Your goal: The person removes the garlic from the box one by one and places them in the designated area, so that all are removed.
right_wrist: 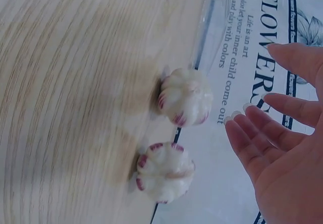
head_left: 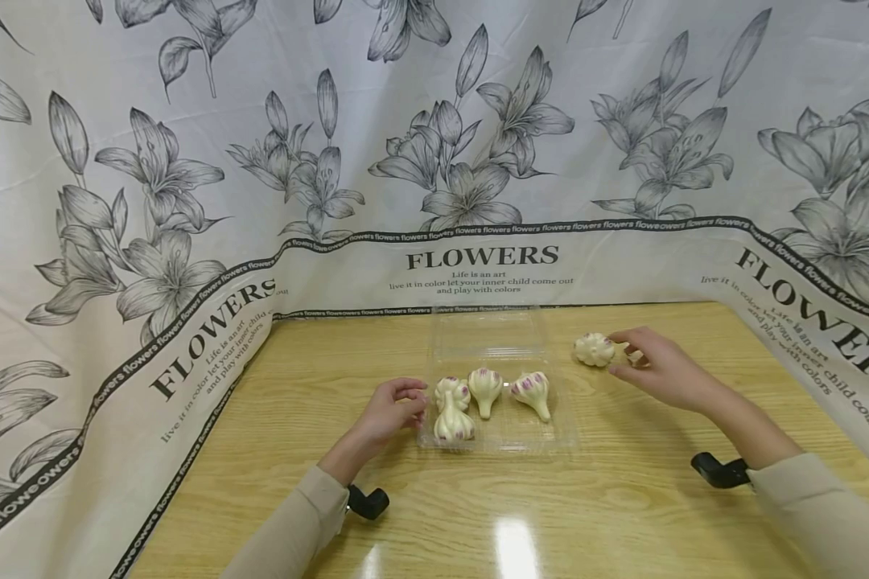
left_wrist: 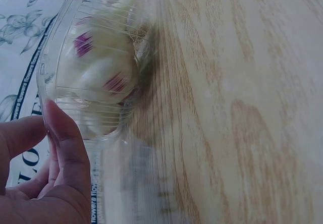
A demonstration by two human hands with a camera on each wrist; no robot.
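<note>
A clear plastic container (head_left: pixel 503 434) lies with its lid (head_left: pixel 487 331) folded back on the table. Inside it are several garlic bulbs (head_left: pixel 485 390), white with purple marks, two of them close together at the left. My left hand (head_left: pixel 387 410) pinches the container's left rim between thumb and fingers, as the left wrist view shows (left_wrist: pixel 60 163). To the container's right, my right hand (head_left: pixel 659 366) hovers by a garlic bulb (head_left: pixel 594 351); a second bulb is partly hidden behind its fingers. In the right wrist view the fingers (right_wrist: pixel 272 143) are spread, apart from both bulbs (right_wrist: pixel 185 97).
The wooden table (head_left: pixel 319 354) extends around the container. A white flower-printed cloth (head_left: pixel 478 185) hangs along the back and both sides. Black wrist mounts (head_left: pixel 368 503) sit at both sleeves.
</note>
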